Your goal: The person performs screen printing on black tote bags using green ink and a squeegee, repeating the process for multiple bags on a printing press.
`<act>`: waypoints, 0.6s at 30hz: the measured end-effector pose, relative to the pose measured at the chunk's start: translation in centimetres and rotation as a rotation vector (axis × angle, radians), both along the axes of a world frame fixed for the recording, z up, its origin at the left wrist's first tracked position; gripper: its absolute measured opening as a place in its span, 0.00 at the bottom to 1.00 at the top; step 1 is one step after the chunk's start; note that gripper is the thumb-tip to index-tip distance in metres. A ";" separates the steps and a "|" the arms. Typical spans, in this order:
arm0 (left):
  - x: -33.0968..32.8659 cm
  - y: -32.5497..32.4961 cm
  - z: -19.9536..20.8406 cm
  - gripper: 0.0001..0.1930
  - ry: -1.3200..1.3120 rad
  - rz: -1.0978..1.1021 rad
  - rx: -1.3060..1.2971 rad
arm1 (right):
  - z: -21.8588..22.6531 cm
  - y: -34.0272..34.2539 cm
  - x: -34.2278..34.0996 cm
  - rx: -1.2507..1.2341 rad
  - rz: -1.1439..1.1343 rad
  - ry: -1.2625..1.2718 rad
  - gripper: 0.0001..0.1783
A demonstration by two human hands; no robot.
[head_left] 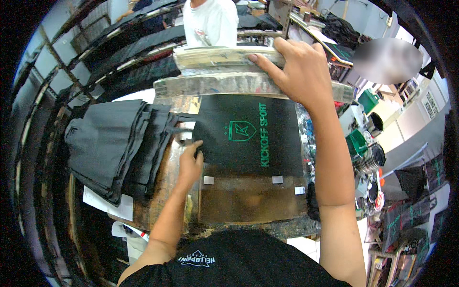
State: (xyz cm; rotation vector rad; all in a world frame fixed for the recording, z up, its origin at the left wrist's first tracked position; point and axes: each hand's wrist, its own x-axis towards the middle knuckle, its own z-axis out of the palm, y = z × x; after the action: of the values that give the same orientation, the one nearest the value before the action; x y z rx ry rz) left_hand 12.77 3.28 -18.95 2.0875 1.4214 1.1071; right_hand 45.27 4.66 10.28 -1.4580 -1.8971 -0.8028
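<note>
My right hand [303, 69] is closed over a paint-stained wooden screen-printing frame [215, 86], raised at the far side of the table. Its thumb rests on a second pale bar [215, 60] just behind. Below the frame, a black fabric bag [215, 158] lies flat with a green crest and green lettering printed on it. At the bag's left edge is my left hand [191, 165], its finger and thumb pinched on the fabric. A dark strip beside these fingers is blurred. To the left rises a thick stack of black fabric bags [105, 143].
Small white tape pieces [277, 180] mark the brown board [248, 201] nearest me. Ink tubs and cans [370, 160] crowd the right side. Racks of black fabric [148, 62] stand behind at left. A person in a white shirt [210, 24] stands across the table.
</note>
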 end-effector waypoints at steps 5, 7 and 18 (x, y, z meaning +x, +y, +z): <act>-5.0 6.4 13.0 0.17 -0.114 0.048 -0.121 | 0.3 0.1 0.5 -0.025 0.014 0.026 0.35; -9.7 9.1 16.2 0.18 -0.096 0.036 -0.074 | 0.5 0.0 0.1 -0.036 0.014 0.026 0.35; -36.0 18.4 14.2 0.24 0.227 0.679 0.091 | 0.3 -0.2 -0.7 -0.015 0.025 0.005 0.33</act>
State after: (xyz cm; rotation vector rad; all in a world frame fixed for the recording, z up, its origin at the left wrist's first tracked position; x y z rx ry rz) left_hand -23.22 21.64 -4.70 1.8696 2.3364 1.2015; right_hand 44.58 4.43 10.58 -1.4412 -1.9184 -0.7742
